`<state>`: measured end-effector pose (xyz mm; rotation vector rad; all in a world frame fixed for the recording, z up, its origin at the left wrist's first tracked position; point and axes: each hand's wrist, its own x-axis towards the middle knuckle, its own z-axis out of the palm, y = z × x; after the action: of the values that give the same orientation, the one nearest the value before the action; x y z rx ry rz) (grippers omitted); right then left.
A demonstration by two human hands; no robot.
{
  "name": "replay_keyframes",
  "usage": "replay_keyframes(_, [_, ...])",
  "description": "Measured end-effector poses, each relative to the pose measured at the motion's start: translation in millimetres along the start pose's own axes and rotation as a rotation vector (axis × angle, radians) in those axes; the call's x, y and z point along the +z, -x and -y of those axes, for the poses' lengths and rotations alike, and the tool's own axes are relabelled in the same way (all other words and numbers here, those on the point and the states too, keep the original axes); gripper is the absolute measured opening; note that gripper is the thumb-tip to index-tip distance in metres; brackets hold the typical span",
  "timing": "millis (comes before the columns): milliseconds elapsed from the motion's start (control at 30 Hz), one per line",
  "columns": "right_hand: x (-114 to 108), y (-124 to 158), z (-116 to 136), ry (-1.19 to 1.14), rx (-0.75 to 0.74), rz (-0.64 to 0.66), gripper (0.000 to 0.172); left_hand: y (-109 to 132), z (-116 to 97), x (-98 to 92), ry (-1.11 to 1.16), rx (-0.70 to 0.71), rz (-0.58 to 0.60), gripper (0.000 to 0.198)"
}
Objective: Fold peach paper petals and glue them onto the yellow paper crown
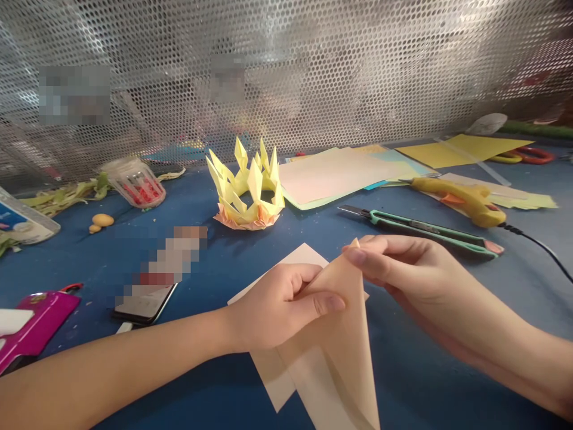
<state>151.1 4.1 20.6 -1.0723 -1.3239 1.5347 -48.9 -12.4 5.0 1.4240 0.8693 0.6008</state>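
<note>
A pale peach sheet of paper point(353, 352), folded to a narrow point at its top, is held up over the table by both hands. My left hand point(286, 304) is closed on its left side, thumb lying across the front. With thumb and fingers pinched, my right hand point(398, 260) grips the tip. Behind and below the held sheet, another pale sheet point(273, 382) lies on the blue table, partly hidden by my left hand and the folded paper. Farther back stands a yellow folded-paper crown point(250, 191) with an orange base.
Right of the crown lie stacked coloured papers point(335, 173), a green utility knife point(430, 230) and a corded yellow glue gun point(461, 200). Leftward are a phone point(147, 301), a clear jar point(136, 182) with red bits and a magenta object point(45, 322). A perforated metal screen point(286, 77) rises behind.
</note>
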Motion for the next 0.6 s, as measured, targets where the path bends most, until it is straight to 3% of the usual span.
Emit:
replay_keyframes(333, [-1.1, 0.3, -6.8, 0.011, 0.068, -0.069, 0.035, 1.1, -7.3, 1.5, -0.074, 0.061, -0.01, 0.024])
replay_keyframes(600, [0.5, -1.6, -4.4, 0.021, -0.035, -0.099, 0.022, 3.2, -2.2, 1.7, -0.073, 0.025, -0.014, 0.021])
